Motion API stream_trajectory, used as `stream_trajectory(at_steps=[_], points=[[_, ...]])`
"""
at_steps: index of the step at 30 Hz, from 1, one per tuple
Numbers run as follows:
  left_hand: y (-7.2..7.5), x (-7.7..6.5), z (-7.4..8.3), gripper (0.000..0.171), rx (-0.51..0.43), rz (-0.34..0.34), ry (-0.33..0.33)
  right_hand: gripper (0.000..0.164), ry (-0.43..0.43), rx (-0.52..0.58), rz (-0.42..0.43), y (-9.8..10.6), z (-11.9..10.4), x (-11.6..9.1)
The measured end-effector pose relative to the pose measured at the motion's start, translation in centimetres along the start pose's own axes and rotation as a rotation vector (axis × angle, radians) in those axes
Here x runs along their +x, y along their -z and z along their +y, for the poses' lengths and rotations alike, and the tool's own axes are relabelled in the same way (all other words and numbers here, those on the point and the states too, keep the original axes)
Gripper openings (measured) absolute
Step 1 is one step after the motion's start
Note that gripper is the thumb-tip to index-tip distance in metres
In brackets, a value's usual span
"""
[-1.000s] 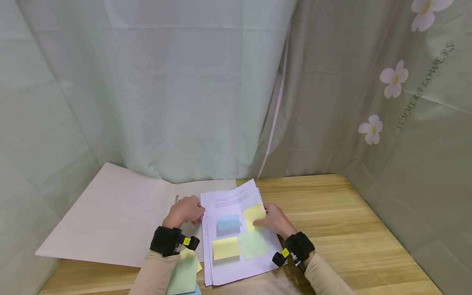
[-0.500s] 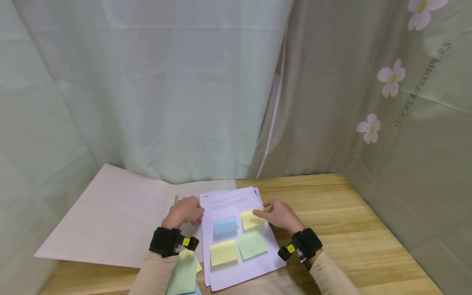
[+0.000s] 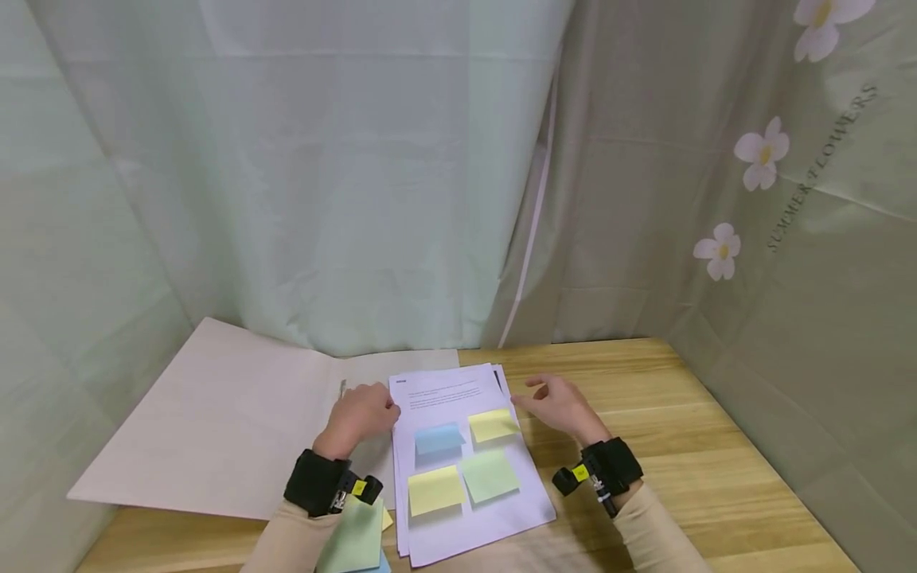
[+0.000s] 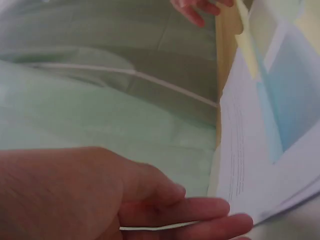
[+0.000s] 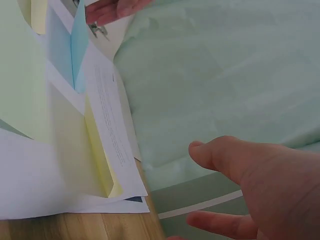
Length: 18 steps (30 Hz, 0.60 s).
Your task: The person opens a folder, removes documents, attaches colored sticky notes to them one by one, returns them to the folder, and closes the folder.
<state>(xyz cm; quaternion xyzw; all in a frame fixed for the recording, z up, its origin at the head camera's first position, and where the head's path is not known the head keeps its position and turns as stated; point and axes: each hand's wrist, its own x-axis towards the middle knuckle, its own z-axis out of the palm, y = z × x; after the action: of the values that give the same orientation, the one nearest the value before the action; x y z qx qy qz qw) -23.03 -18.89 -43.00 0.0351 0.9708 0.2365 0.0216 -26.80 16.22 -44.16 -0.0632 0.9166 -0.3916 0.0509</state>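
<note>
A stack of printed white sheets (image 3: 494, 513) lies on the right side of an open pale folder (image 3: 208, 430). Its top sheet bears two yellow sticky notes (image 3: 435, 489), a blue sticky note (image 3: 438, 439) and a green sticky note (image 3: 490, 476), their lower edges lifting. By the stack's left edge is my left hand (image 3: 361, 415), fingers fairly straight in the left wrist view; whether they touch the paper I cannot tell. My right hand (image 3: 562, 406) hovers just off the right edge, thumb and fingers spread apart, holding nothing.
Loose green sticky notes (image 3: 358, 533), with yellow and blue ones under them, lie at the front beside the left forearm. A metal clip (image 5: 100, 30) sits near the folder's spine. Curtains (image 3: 358, 199) enclose the wooden table (image 3: 688, 446) at the back and sides.
My right hand has let go of the top sheet's right edge and moved off to the right. The sheet, earlier lifted at its upper right, now lies flatter. The left hand has barely moved.
</note>
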Motion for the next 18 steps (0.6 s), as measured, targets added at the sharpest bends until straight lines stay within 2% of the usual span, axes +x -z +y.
stream_trajectory(at_steps=[5, 9, 13, 18], points=[[0.2, -2.0, -0.9, 0.031, 0.001, 0.093, -0.073, 0.063, 0.017, -0.006, 0.005, 0.3, 0.1, -0.1], [0.6, -3.5, -2.4, 0.022, -0.002, 0.158, -0.092, 0.063, 0.020, -0.009, -0.001, 0.7, 0.1, -0.4], [1.2, -4.7, -3.6, 0.018, 0.012, 0.163, -0.084, 0.059, 0.066, 0.002, -0.046, 1.1, 0.2, -0.5], [1.4, -5.5, -4.3, 0.018, 0.026, 0.118, -0.070, 0.059, 0.134, -0.008, -0.102, 1.6, 0.2, -0.5]])
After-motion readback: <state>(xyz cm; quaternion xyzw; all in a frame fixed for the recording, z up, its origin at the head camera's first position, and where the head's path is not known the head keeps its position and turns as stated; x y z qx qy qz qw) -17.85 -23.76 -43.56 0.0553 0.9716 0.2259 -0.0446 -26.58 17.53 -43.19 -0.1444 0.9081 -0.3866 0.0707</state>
